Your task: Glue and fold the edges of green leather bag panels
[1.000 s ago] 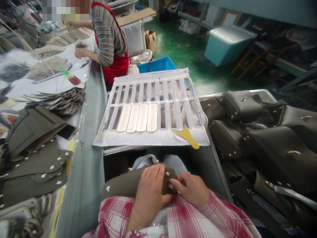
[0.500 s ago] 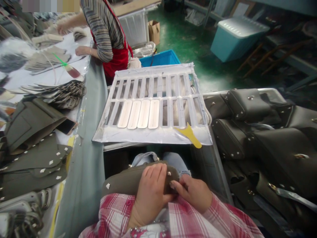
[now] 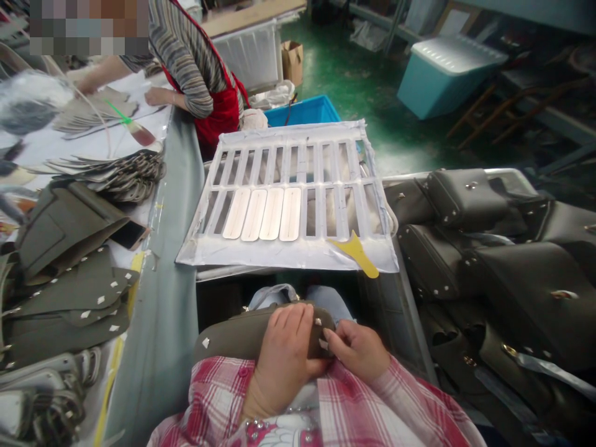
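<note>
An olive leather bag panel (image 3: 233, 335) lies across my lap at the bottom centre. My left hand (image 3: 284, 357) is wrapped over its right end and grips it. Close against it, my right hand (image 3: 356, 347) pinches the panel's right edge near a small white tab. The fingertips of both hands meet at that edge. Small white tabs dot the panel.
A white slotted board (image 3: 288, 254) with a yellow scraper (image 3: 356, 251) spans a frame ahead. Finished dark bags (image 3: 488, 248) pile up on the right. Olive panels (image 3: 65, 279) stack on the left table. A person in a red apron (image 3: 200, 74) works at the far left.
Both hands stay on the panel; the right fingers have shifted slightly along its edge. The person in the red apron has moved their arms over the far table.
</note>
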Motion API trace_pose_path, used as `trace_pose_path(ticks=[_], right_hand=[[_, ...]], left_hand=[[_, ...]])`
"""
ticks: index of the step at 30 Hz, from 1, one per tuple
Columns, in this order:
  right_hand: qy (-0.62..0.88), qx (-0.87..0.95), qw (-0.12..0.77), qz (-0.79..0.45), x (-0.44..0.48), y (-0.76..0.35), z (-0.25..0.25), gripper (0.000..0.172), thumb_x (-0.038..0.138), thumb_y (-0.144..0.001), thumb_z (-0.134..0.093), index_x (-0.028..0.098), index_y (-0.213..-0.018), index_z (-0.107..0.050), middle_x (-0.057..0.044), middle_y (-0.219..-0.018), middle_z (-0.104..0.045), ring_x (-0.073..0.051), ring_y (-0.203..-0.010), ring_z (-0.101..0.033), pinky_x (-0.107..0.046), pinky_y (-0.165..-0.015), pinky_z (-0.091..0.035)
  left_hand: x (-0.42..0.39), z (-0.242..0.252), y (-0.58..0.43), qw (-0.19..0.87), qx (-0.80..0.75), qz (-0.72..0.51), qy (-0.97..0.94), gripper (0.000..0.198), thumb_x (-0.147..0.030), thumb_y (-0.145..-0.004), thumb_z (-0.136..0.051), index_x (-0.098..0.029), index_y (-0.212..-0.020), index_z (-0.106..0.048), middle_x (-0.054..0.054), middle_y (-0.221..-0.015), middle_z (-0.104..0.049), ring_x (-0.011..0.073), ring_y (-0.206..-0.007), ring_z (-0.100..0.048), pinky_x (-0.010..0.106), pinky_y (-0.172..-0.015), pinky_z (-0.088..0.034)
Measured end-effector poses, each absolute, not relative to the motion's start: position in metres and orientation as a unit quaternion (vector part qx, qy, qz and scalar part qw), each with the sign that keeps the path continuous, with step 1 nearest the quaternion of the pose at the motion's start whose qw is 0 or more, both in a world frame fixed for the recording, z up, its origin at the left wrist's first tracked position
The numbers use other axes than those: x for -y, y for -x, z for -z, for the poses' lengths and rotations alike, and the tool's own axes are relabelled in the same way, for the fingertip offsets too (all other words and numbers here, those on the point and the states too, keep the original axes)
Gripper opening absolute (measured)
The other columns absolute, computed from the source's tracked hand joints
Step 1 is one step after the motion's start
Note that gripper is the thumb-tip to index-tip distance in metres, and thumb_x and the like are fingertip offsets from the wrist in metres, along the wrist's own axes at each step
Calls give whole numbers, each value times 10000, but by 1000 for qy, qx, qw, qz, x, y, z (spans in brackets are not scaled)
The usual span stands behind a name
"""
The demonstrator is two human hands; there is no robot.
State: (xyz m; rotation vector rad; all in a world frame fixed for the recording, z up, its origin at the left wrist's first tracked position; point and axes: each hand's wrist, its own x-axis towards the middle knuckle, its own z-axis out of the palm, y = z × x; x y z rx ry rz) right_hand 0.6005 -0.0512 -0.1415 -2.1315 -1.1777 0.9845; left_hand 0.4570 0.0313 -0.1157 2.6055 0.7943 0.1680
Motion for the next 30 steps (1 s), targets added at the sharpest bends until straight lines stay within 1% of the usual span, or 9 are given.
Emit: trace_pose_path(ticks=[4, 8, 10, 15, 17, 20, 22, 25, 30], right_hand=[[789, 443, 201, -375, 46, -601, 131, 334, 410, -774, -415, 197, -518, -405, -7, -484, -484, -120, -464, -430, -238, -471, -281], [797, 443, 168, -375, 47, -604, 129, 329, 392, -789, -469, 188, -535, -421, 7, -502, -483, -109, -478, -415, -238, -481, -252], [796, 427, 183, -388, 48, -608, 136, 360, 427, -763, -521, 187, -521, -406, 21, -492, -452, -101, -475, -383, -238, -474, -236], [746, 362, 278, -485, 48, -619, 158, 426, 514, -653, -610, 189, -505, -376, 57, -461, -354, -79, -469, -317, -224, -450, -235], [717, 346, 301, -525, 48, -620, 160, 408, 516, -651, -611, 186, -547, -393, 62, -458, -379, -75, -440, -343, -215, -430, -251], [690, 335, 312, -560, 49, -618, 157, 344, 474, -671, -612, 185, -684, -427, 59, -501, -460, -94, -418, -424, -212, -403, -308], [697, 356, 314, -538, 50, -615, 153, 306, 422, -682, -616, 182, -744, -437, 49, -558, -495, -104, -467, -465, -215, -432, -349], [724, 401, 303, -473, 53, -606, 151, 247, 357, -701, -605, 179, -756, -443, 34, -622, -500, -105, -545, -468, -223, -497, -366], [764, 411, 298, -397, 55, -595, 154, 200, 374, -754, -493, 192, -786, -414, 20, -662, -482, -129, -581, -477, -267, -552, -392]], left_hand=[[-32, 116, -456, 214, -292, -56, -930, 785, -388, -621, -752, -94, -1276, -435, 159, -1209, -533, 318, -1125, -473, 477, -991, -348], [-33, 113, -456, 217, -291, -34, -931, 758, -398, -644, -734, -148, -1295, -436, 125, -1218, -527, 306, -1115, -473, 465, -979, -345], [-33, 111, -457, 212, -291, -27, -933, 743, -402, -652, -729, -148, -1290, -444, 121, -1212, -528, 298, -1107, -474, 455, -978, -342], [-36, 110, -452, 211, -275, -19, -938, 790, -446, -652, -730, -134, -1308, -420, 126, -1260, -509, 299, -1146, -447, 451, -996, -332], [-37, 111, -449, 217, -261, -18, -940, 816, -447, -647, -735, -127, -1320, -401, 132, -1293, -490, 298, -1180, -425, 451, -1012, -323], [-38, 112, -445, 225, -254, -21, -940, 793, -406, -647, -736, -121, -1309, -405, 134, -1304, -485, 291, -1192, -420, 449, -1021, -321], [-38, 113, -445, 227, -259, -23, -938, 754, -368, -640, -732, -118, -1283, -428, 129, -1285, -499, 286, -1174, -434, 449, -1023, -321], [-36, 116, -448, 226, -265, -31, -937, 717, -325, -620, -721, -114, -1250, -452, 123, -1248, -519, 279, -1145, -454, 444, -1017, -328], [-35, 111, -453, 237, -258, -35, -936, 758, -338, -615, -733, -105, -1270, -431, 139, -1251, -516, 291, -1153, -455, 461, -1021, -333]])
